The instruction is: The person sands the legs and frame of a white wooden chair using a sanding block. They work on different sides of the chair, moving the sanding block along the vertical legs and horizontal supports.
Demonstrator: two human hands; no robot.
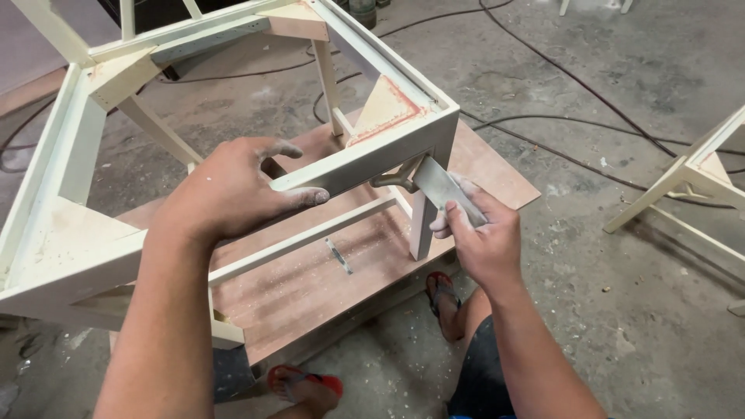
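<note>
Beneath you the grey concrete floor point(621, 310) is dusty and stained. A reddish-brown plywood board point(310, 287) lies flat on it, speckled with pale dust, and the cream-painted wooden frame point(372, 155) stands on that board on its legs. A small flat metal piece point(338, 256) lies on the board under the frame. Black cables point(559, 74) snake across the floor beyond, and another cream frame point(691, 174) stands on the floor to your right.
</note>
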